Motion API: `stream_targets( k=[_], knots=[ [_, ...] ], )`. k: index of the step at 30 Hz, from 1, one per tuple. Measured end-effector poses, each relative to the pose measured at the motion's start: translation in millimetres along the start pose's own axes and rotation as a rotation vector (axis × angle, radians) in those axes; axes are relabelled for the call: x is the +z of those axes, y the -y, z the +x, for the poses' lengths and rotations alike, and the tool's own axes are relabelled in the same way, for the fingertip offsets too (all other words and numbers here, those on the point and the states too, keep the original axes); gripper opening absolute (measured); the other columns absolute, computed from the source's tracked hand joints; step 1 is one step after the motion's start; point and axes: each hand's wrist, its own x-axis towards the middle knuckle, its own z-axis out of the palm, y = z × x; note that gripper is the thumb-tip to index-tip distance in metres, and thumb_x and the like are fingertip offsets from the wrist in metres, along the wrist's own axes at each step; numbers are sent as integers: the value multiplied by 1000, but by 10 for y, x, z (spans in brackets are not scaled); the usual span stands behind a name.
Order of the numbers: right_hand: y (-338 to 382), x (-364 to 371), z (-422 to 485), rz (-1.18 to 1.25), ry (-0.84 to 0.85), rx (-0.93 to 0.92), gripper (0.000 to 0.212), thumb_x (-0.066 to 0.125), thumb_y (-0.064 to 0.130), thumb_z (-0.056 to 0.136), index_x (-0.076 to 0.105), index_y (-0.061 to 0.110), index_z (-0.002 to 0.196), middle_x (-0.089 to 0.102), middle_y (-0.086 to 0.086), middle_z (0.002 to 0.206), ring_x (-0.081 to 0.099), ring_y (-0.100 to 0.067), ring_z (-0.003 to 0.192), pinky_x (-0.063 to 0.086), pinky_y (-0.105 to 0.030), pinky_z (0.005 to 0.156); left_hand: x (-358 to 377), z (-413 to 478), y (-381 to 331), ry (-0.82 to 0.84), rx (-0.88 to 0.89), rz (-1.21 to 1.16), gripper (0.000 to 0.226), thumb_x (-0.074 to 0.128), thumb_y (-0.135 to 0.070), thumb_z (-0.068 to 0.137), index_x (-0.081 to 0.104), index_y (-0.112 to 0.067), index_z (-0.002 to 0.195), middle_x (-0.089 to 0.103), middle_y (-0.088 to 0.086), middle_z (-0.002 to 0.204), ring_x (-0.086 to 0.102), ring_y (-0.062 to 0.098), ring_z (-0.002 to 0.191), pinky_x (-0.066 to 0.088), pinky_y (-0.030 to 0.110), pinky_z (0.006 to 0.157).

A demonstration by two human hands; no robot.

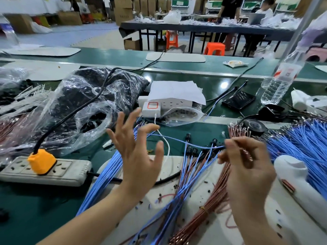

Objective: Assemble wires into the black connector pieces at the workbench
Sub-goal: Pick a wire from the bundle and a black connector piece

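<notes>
On the green workbench (44,209), small black connector pieces (189,149), blurred, lie under a thin blue wire (177,139), its end hidden in the pinching right hand (247,161), left hand (138,154) spread open, beside a grey power strip (70,172).

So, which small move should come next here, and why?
Probably the left hand should take one black connector from the open plastic bag. The right hand pinches a single blue wire, while the left is spread and seems to grip nothing.
</notes>
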Motion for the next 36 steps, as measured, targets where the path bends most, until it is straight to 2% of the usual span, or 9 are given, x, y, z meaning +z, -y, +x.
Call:
stream_targets(
  k=[2,4,6,8,11,18,25,30,36],
  knots=[
    [21,86,-158,-166,178,-211,10,70,31,83,63,31,90,66,9,78,64,-6,68,51,-15,65,-7,-60,-68,109,201,-113,32,57,-27,86,54,-20,117,42,-5,136,35,20,132,21,46,113],
    [3,156,-295,-233,284,-345,13,73,23,82,66,18,92,66,7,85,64,-6,75,52,-20,68,-14,-120,-113,310,259,-288,30,61,-20,89,57,-16,118,57,-7,116,52,10,106,42,29,92],
    [-12,187,-362,-220,310,-371,14,73,19,81,66,14,92,65,5,88,64,-9,79,53,-25,69,-6,-149,-103,440,179,-389,24,66,-6,84,64,-11,107,64,-8,95,56,4,83,41,15,75],
    [-17,195,-373,-188,314,-358,15,73,17,80,66,18,93,64,4,91,65,-13,82,55,-27,70,9,-141,-78,458,87,-433,18,67,-4,81,67,-13,97,63,-19,83,57,0,73,41,11,68],
    [-22,197,-359,-195,300,-358,19,72,12,78,66,14,95,62,1,96,64,-13,83,55,-25,70,24,-136,-70,450,50,-508,15,67,-6,81,68,-14,94,66,-19,79,63,-1,73,45,10,69],
    [-46,201,-369,-240,317,-365,15,72,10,78,68,6,91,62,1,92,63,-11,80,55,-28,70,34,-152,-56,476,-21,-587,18,65,-1,83,62,-16,92,69,-12,82,67,3,78,49,16,75],
    [-40,188,-343,-241,326,-357,15,72,10,78,67,9,92,63,1,90,64,-11,81,55,-30,70,54,-147,-53,447,-56,-605,10,68,-4,81,66,-9,90,71,3,85,68,17,79,56,38,75],
    [-46,186,-341,-226,338,-331,12,72,14,78,66,7,87,61,1,85,62,-10,76,54,-28,67,44,-143,-59,455,-64,-606,12,69,-6,79,66,-13,88,70,1,83,69,15,77,57,39,74],
    [-34,190,-344,-200,345,-331,13,71,17,79,65,7,85,60,2,84,61,-9,74,54,-26,66,41,-142,-55,474,-73,-591,11,70,3,78,66,-5,86,70,4,83,68,17,76,57,40,73]
  ],
)
